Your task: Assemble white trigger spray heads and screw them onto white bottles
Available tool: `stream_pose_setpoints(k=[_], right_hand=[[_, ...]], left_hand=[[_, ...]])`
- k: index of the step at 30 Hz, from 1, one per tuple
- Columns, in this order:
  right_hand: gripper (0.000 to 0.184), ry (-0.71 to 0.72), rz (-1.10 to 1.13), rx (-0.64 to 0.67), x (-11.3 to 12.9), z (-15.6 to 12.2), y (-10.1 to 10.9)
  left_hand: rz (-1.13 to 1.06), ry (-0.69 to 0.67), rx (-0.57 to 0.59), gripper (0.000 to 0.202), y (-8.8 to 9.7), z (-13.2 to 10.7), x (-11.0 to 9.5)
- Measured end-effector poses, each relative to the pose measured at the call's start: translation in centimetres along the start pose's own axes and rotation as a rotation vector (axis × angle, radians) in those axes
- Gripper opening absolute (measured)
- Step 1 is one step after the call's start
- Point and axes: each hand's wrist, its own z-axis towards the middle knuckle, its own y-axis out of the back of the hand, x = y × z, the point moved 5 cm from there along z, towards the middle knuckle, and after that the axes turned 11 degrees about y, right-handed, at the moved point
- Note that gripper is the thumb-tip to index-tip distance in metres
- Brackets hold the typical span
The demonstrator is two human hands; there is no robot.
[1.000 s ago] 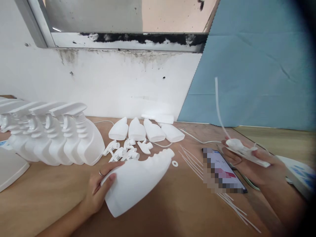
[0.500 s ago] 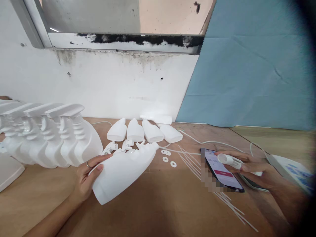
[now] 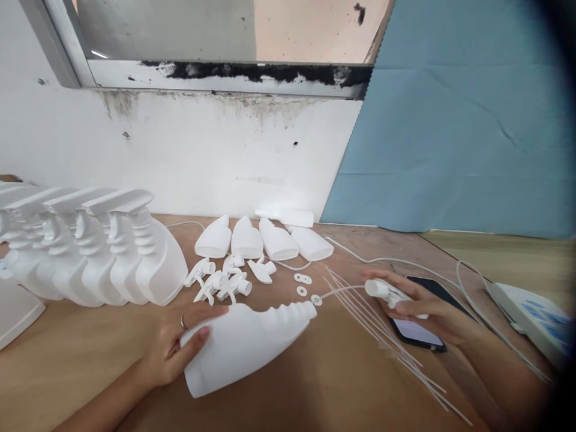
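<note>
We're gripping the white ribbed-neck plastic bottle (image 3: 249, 348) in our left hand (image 3: 171, 345), our right hand (image 3: 420, 300) holding a white plastic spray head (image 3: 380, 289) right of it, thin white tube (image 3: 342, 290) best aimed straight at the bottle's mouth (image 3: 314, 309).

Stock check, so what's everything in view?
Held bottle: one, white, lower centre
Trigger head with tube: one, white, right
Loose trigger heads: five, white, centre
Lying bottle bodies: at least four, white, back
Assembled spray bottles: at least five, white, left
Washers: four, white, centre
Loose tubes: several, white, right
Phone: one, dark, right
Flat device: one, dark, right
Box: one, white, far right
Cable: count unclear, white, right
Table: one, brown, below
Cloth: one, blue, right
Wall: one, white, back
Window frame: one, grey, top
Left hand: one, on held bottle
Right hand: one, on trigger head
</note>
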Motion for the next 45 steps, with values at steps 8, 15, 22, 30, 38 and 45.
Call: stream_pose_setpoints(k=[8, 15, 22, 30, 38, 45], right_hand=[[0.036, -0.171, 0.03, 0.29, -2.2, -0.6, -9.9], [0.057, -0.151, 0.396, 0.268, -2.4, -0.8, -10.6], [0.05, -0.136, 0.382, 0.154, -3.0, -0.7, -8.7], [0.02, 0.012, 0.293, -0.076, -4.2, 0.5, -11.7], [0.038, -0.212, 0.396, 0.007, -7.7, 0.4, -16.7], [0.031, -0.182, 0.639, 0.04, -8.4, 1.9, -20.8]], left_hand=[[0.063, -0.105, 0.025, 0.041, -1.7, -0.3, -1.9], [0.062, -0.062, 0.058, 0.043, -2.2, -0.8, -1.7], [0.053, -0.005, 0.087, 0.042, -3.3, -0.9, -2.3], [-0.051, 0.218, 0.168, 0.06, -7.2, -2.4, -3.7], [-0.427, 0.154, 0.398, 0.047, -10.7, -2.2, -4.1], [-0.841, 0.449, 0.037, 0.031, -9.5, 3.4, -2.3]])
